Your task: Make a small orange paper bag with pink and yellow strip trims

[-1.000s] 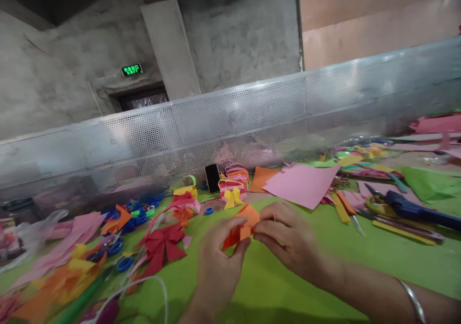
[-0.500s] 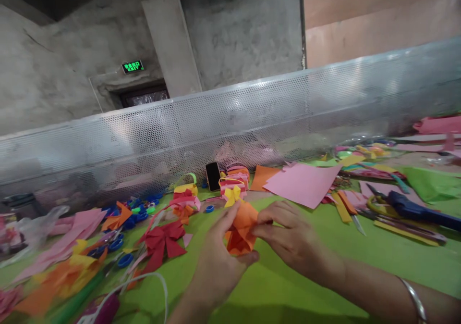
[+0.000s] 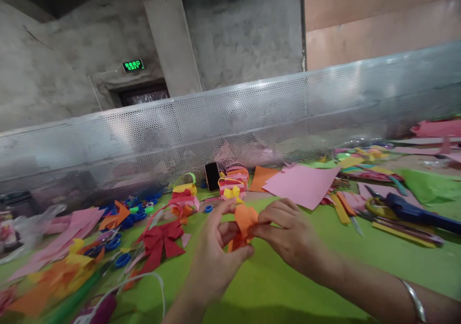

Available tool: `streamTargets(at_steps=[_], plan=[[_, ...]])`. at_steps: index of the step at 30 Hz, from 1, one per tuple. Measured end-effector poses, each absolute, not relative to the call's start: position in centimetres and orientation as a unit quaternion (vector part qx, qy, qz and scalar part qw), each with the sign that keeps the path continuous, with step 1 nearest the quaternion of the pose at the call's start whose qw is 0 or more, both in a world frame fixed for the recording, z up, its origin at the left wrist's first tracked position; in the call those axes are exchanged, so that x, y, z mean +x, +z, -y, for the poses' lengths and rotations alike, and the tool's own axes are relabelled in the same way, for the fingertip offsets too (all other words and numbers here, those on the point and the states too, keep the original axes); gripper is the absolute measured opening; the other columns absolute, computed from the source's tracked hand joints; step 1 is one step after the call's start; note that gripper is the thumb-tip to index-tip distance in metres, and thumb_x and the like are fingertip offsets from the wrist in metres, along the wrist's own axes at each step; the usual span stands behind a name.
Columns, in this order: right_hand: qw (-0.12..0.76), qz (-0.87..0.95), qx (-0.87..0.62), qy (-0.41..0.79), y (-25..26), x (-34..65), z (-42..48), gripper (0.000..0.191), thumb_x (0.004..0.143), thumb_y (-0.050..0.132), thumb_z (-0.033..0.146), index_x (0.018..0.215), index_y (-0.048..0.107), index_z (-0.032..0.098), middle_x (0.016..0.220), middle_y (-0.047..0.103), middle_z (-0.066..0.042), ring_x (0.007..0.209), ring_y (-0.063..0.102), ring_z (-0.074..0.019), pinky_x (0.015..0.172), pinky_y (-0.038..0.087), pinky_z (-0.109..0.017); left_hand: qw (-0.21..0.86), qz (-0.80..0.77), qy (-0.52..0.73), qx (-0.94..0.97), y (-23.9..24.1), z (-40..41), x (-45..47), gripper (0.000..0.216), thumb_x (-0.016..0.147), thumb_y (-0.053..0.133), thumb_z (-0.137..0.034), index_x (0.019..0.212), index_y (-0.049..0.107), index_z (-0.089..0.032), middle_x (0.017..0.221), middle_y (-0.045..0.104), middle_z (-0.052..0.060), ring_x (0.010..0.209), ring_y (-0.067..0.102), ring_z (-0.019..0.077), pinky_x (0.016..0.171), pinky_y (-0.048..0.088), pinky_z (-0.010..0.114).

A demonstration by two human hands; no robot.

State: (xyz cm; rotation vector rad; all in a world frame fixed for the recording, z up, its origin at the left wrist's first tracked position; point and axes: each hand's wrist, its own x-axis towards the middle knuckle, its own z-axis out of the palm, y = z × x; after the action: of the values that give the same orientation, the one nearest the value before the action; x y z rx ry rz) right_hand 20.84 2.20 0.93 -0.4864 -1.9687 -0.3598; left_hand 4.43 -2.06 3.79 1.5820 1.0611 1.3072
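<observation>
A piece of folded orange paper (image 3: 246,219) is held up between both my hands over the green table (image 3: 273,285). My left hand (image 3: 218,252) grips it from the left, fingers curled behind and partly inside it, thumb below. My right hand (image 3: 286,225) pinches its right edge between thumb and fingertips. Just behind the paper sits a small pink paper box with a yellow bow (image 3: 233,193). To the left of my left hand lies a red paper bow (image 3: 163,240).
A black phone (image 3: 212,176) leans upright at the back. Pink paper sheets (image 3: 304,184) lie behind my right hand. At right are scissors and a blue-handled tool (image 3: 414,211). Orange and yellow scraps (image 3: 61,276) and a purple device with a white cord (image 3: 103,309) lie at left.
The orange paper has been turned and squeezed narrower, so its open hollow no longer faces me. My left fingers have curled in behind it; my right hand keeps its pinch.
</observation>
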Motion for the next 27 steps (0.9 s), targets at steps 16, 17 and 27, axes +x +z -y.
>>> streamTargets(at_steps=[16,17,27], plan=[[0.529,0.814,-0.224,-0.092,0.4,20.4,-2.1,0.005,0.086,0.053,0.017,0.082,0.057,0.017,0.076,0.063,-0.004,0.070,0.054,-0.0169,0.066,0.043,-0.031,0.045,-0.423,0.551,0.718,1.9,2.1,4.1,0.040,0.075,0.056,-0.010,0.110,0.058,-0.029,0.118,0.054,0.005,0.082,0.064,0.0139,0.073,0.056,0.029],[0.529,0.813,-0.222,-0.097,0.4,20.4,-2.1,0.006,0.086,0.053,0.019,0.082,0.058,0.017,0.076,0.064,-0.004,0.071,0.054,-0.0169,0.067,0.043,-0.032,0.013,-0.422,0.542,0.726,2.1,2.1,4.1,0.034,0.075,0.056,-0.010,0.104,0.062,-0.028,0.110,0.059,0.004,0.086,0.063,0.0152,0.076,0.056,0.029],[0.568,0.792,-0.211,-0.075,0.2,20.4,-2.6,0.009,0.085,0.056,0.022,0.080,0.063,0.018,0.072,0.065,-0.003,0.068,0.057,-0.0150,0.064,0.045,-0.029,-0.117,-0.417,0.521,0.736,2.7,2.2,4.5,0.020,0.076,0.057,-0.013,0.089,0.068,-0.025,0.086,0.068,0.001,0.080,0.064,0.0152,0.071,0.055,0.026]])
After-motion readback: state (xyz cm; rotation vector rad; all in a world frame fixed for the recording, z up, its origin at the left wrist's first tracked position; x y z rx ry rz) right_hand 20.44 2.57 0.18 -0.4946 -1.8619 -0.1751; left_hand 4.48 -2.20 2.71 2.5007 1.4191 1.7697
